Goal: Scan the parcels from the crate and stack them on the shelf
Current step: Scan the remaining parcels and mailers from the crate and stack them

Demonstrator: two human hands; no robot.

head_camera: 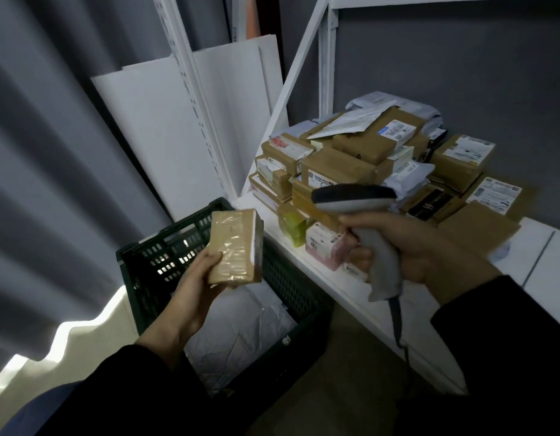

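Observation:
My left hand (193,286) grips a small brown taped parcel (236,247) and holds it up above the dark green crate (152,256). My right hand (410,247) grips a grey handheld scanner (363,215) by its handle, its dark head pointing left toward the parcel. White padded mailers (240,328) lie in the crate. A pile of brown boxes and mailers (360,158) is stacked on the white shelf (539,256), behind the scanner.
White boards (165,130) lean against the grey wall behind the crate. White shelf uprights (193,89) rise between the crate and the shelf. The scanner cable (398,328) hangs below my right hand. A grey curtain covers the left.

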